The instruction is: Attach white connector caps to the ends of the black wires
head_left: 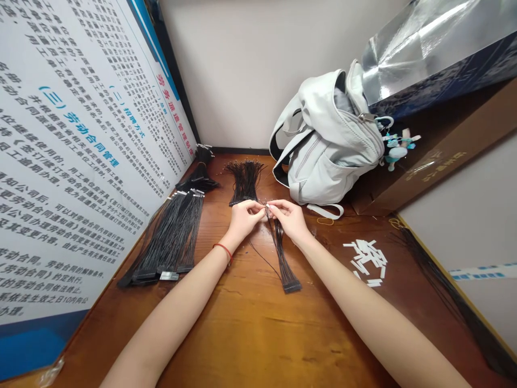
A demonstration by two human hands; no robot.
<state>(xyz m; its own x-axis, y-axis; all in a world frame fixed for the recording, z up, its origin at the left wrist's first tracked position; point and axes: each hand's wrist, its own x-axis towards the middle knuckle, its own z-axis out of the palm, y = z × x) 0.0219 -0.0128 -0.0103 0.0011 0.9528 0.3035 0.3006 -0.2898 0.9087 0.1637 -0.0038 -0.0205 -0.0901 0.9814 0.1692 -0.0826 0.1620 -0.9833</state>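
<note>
Black wire harness (281, 258) runs from fingertips down to connector end resting on wooden desk (246, 345). Left hand (245, 221) and right hand (289, 219) nearly meet above desk, forearms angled inward, thumbs and forefingers pinching thin wire ends; red cord (224, 250) on left wrist.
</note>
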